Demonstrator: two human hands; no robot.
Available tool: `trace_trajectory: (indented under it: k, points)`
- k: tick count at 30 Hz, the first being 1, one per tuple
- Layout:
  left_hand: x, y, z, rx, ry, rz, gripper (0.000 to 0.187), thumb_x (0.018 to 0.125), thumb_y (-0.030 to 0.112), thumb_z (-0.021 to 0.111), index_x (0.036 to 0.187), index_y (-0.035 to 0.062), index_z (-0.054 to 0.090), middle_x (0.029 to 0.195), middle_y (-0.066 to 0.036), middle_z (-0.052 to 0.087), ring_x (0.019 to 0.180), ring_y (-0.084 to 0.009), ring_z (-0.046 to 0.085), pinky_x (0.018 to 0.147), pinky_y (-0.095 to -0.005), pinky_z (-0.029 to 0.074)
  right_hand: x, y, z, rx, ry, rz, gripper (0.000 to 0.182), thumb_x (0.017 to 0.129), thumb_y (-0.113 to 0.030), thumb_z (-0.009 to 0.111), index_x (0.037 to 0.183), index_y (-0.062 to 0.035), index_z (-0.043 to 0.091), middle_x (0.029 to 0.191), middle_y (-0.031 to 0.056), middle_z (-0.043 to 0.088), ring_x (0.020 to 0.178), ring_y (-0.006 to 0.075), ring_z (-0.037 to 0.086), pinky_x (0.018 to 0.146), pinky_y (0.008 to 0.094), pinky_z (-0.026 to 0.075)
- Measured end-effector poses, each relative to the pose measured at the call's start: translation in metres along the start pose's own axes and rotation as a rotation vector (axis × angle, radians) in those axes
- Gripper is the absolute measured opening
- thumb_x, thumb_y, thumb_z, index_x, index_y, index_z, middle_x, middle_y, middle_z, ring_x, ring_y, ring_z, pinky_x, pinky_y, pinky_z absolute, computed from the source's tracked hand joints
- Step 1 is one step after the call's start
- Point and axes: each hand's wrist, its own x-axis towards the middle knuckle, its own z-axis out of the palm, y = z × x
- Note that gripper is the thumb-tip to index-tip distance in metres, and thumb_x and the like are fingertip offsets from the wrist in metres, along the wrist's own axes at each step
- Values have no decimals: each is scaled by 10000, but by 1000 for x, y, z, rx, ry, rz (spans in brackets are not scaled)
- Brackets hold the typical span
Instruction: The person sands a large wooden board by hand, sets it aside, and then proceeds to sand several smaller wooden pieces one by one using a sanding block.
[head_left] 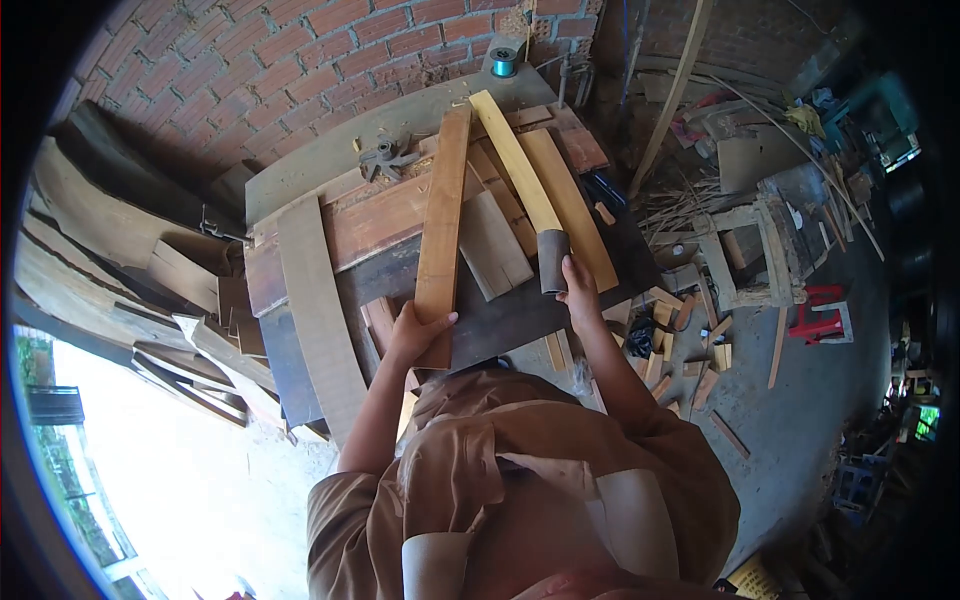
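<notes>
My left hand (418, 332) grips the near end of a long reddish-brown wooden board (443, 215), its thumb lying across the top face. The board slants away over the worktable (395, 310). On the right, my right hand (580, 292) is closed on a dark grey, slightly curled sheet (552, 262), perhaps sandpaper. That sheet covers the near end of a pale, curved wooden strip (518, 165). My right fingers are partly hidden beneath. Between the two pieces lies a short greyish board (495, 245). A wider yellowish board (570, 205) rests just right of the curved strip.
A cardboard-like strip (318, 300) and a dark metal tool (385, 160) lie on the table's left half. A teal spool (503, 63) stands at the back by the brick wall (300, 75). Wood offcuts (665, 335) and a red stool (822, 312) are on the floor.
</notes>
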Motion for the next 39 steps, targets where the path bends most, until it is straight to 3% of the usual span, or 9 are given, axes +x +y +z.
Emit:
trace_trajectory:
  k: [5, 8, 10, 13, 19, 23, 30, 37, 39]
  points:
    - [-4, -5, -1, 117, 66, -13, 813, 597, 569, 729, 1023, -79, 483, 958, -245, 592, 936, -326, 591, 787, -375, 465, 8, 1, 8, -111, 4, -56, 507, 850, -475, 521, 1154, -69, 511, 896, 18, 547, 694, 71, 507, 486, 198, 386]
    - [-7, 2, -1, 204, 115, -37, 825, 591, 584, 722, 1012, -85, 486, 932, -260, 595, 919, -351, 594, 769, -384, 473, 8, -2, 18, -118, -46, -197, 526, 857, -431, 529, 1139, 13, 503, 832, 49, 546, 684, 101, 514, 597, 228, 434]
    - [-9, 1, -3, 272, 152, -37, 832, 587, 595, 717, 1005, -87, 489, 914, -264, 598, 905, -361, 598, 758, -389, 477, 10, 0, 23, -176, -50, -286, 525, 861, -391, 542, 1161, 35, 480, 907, 83, 565, 799, 142, 538, 729, 255, 435]
    - [-15, -17, -10, 125, 108, 30, 818, 581, 591, 719, 978, -90, 499, 903, -268, 600, 896, -369, 600, 747, -393, 483, 23, 15, 26, -177, -89, -415, 532, 860, -384, 544, 1177, 38, 469, 989, 115, 567, 887, 172, 534, 802, 290, 419]
    - [-41, -32, -37, 324, 146, 132, 710, 497, 508, 767, 930, -4, 536, 740, -221, 614, 744, -373, 616, 663, -417, 492, 19, 9, 25, -165, -33, -375, 509, 862, -378, 545, 1169, 22, 481, 1019, 116, 563, 922, 187, 532, 831, 298, 407]
    - [-53, -3, -68, 546, 131, 117, 675, 497, 480, 756, 953, 34, 536, 789, -185, 629, 762, -345, 620, 673, -411, 494, 19, 5, 24, -94, 77, -309, 494, 864, -376, 547, 1152, 22, 485, 1007, 110, 562, 922, 175, 531, 819, 285, 407]
    - [-63, -34, -87, 789, -11, 60, 715, 464, 466, 768, 1013, 68, 541, 854, -155, 639, 820, -307, 624, 725, -385, 499, 27, -6, 10, 4, 223, -426, 474, 864, -355, 556, 1154, 13, 488, 1038, 116, 564, 950, 190, 533, 842, 301, 402]
    - [-80, -65, -104, 864, -75, 167, 649, 445, 474, 775, 907, 78, 549, 778, -137, 636, 737, -297, 630, 675, -382, 505, 42, -9, -12, 35, 367, -369, 494, 862, -367, 553, 1163, 18, 480, 1055, 133, 563, 974, 201, 533, 848, 307, 402]
    - [-82, -69, -118, 886, -92, 202, 609, 459, 451, 780, 882, 77, 551, 768, -131, 634, 706, -286, 631, 645, -377, 511, 49, -5, -15, 47, 347, -372, 484, 869, -369, 547, 1172, 2, 477, 1062, 101, 546, 948, 157, 514, 819, 280, 405]
